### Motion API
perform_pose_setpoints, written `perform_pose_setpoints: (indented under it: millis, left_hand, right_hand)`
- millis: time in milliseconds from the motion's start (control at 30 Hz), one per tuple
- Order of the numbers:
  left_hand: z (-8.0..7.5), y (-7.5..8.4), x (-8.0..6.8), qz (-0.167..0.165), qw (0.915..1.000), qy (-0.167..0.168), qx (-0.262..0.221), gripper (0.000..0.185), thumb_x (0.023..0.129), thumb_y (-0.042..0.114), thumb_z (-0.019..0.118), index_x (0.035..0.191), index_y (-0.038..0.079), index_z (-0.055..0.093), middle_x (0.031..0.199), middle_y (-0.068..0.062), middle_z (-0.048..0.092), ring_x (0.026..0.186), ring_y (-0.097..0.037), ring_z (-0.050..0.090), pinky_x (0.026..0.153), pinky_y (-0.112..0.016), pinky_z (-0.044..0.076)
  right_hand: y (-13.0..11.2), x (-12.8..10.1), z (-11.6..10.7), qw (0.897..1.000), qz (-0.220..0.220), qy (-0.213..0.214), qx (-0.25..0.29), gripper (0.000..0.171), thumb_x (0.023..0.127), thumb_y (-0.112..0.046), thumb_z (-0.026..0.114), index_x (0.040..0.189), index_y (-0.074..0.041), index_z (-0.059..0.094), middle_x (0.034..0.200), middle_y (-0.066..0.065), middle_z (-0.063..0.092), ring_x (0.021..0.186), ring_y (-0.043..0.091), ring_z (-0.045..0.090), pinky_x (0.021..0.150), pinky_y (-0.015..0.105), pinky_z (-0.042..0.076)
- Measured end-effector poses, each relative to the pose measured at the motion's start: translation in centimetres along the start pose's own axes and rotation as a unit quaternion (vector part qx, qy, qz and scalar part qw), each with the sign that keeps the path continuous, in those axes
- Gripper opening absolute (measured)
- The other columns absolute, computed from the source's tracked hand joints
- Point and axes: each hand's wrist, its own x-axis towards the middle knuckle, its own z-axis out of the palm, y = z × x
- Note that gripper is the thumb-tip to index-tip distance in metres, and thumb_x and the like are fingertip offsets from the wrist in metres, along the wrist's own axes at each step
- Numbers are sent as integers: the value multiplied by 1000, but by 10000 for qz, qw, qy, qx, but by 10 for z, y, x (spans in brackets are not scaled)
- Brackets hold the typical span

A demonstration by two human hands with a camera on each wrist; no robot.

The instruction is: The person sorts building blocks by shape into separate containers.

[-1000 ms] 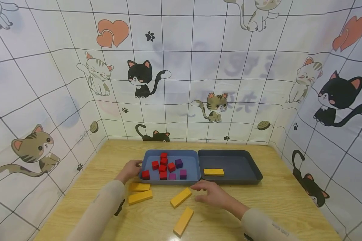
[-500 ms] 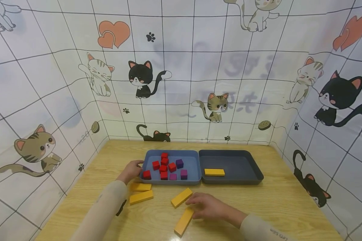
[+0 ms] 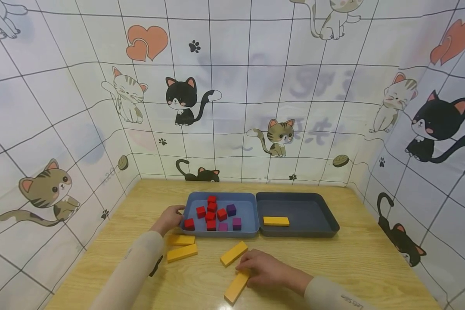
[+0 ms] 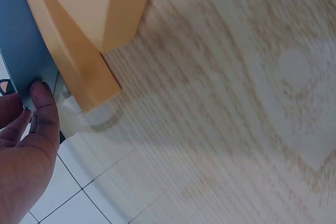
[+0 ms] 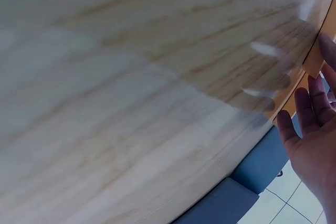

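Observation:
My left hand [image 3: 169, 217] grips the left rim of the light blue tray [image 3: 245, 206], which holds several red cubes [image 3: 211, 213] and three purple cubes [image 3: 231, 210]. In the left wrist view the left hand [image 4: 26, 145] has its fingertips against the tray wall [image 4: 18, 51], beside a yellow block [image 4: 79, 40]. My right hand [image 3: 259, 268] rests with fairly straight fingers on the upper end of the nearest yellow block [image 3: 235, 287]. In the right wrist view the right hand [image 5: 315, 140] reaches that block's end [image 5: 314, 62].
A dark tray [image 3: 310, 215] joins the light one on the right and holds one yellow block [image 3: 276, 221]. Three more yellow blocks lie on the wooden table [image 3: 352, 258]: two by my left wrist [image 3: 182, 253] and one slanted [image 3: 234, 253]. Cat-print walls enclose three sides.
My right hand has drawn back from the slanted block near the trays and settled on the nearest yellow block. The left hand has stayed on the tray rim.

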Motion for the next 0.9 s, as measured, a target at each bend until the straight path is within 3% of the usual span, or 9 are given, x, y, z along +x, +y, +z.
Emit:
perform_pose_setpoints:
  millis: [300,500,700,900]
  left_hand:
    - [0,-1,2,112,9999,-4,9,51,88,-6,51,139,-8,50,107,-21,65,84,-24,61,79,-40,54]
    - [0,-2,2,125,9999,0,29,50,88,-5,51,138,-9,50,106,-21,65,85,-24,62,80,-40,55]
    - [-1,0,0,84,10000,-10,15,50,89,-5,50,139,-8,50,108,-22,65,88,-26,62,84,-42,54]
    - [-2,0,-1,96,9999,-33,75,49,90,-4,49,139,-7,49,109,-21,65,88,-25,62,85,-43,53]
  right_hand:
    - [-1,1,-2,9986,-337,78,-405,31,85,-20,77,115,-18,73,108,-9,60,101,5,51,90,23,45]
    - [-1,0,-8,9988,-205,101,-438,31,86,-27,76,115,-16,73,112,-6,63,105,9,55,92,28,47]
    - [4,2,-28,9970,559,515,135,33,87,-29,77,117,-19,72,112,-10,62,104,11,57,93,34,49]
    - [14,-3,-52,9791,1333,1422,578,34,88,-30,75,119,-17,71,114,-5,63,106,22,60,89,43,51]
